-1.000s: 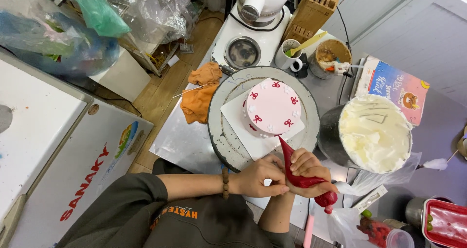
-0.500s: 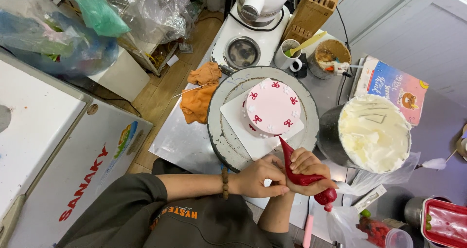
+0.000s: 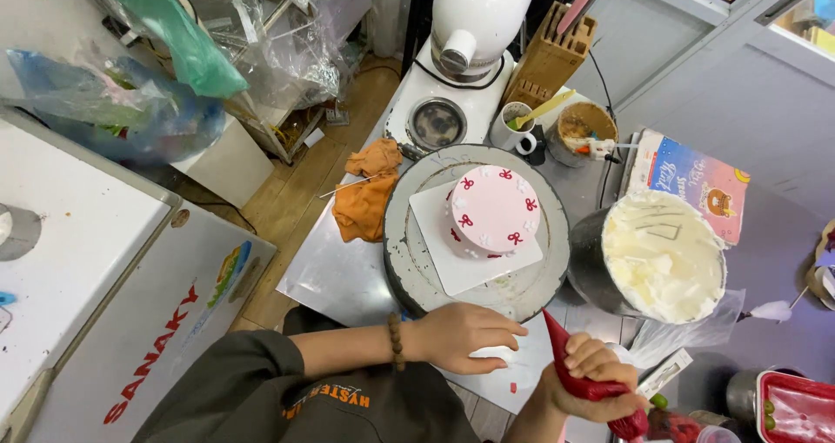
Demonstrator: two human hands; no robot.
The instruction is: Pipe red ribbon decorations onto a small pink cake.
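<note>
Your right hand (image 3: pixel 591 382) is clenched around a red piping bag (image 3: pixel 584 369). The bag's thin tip points up toward the turntable (image 3: pixel 417 260) but does not touch it. The fat end of the bag sticks out below your hand, near the bottom edge.

Your left hand (image 3: pixel 465 337) lies flat on the worktop (image 3: pixel 335 273), fingers loose and spread, grasping nothing. It rests just below the turntable rim. Something small and white lies under your fingertips; you cannot tell what it is. You wear a bead bracelet (image 3: pixel 396 340) on that wrist.

The cake (image 3: pixel 494 210) is small, round and pink, with little red bows around its top. It sits on a white square board (image 3: pixel 439 265) in the middle of the turntable. Both hands are apart from the cake.

To the right of the turntable stands a big bowl (image 3: pixel 663 253) full of white cream. An orange cloth (image 3: pixel 365 195) lies crumpled to the left of the turntable. Behind the cake are a white mixer (image 3: pixel 478 17), a wooden knife block (image 3: pixel 546 60) and a white mug (image 3: pixel 509 128). A white freezer (image 3: pixel 104 295) stands on the far left.
</note>
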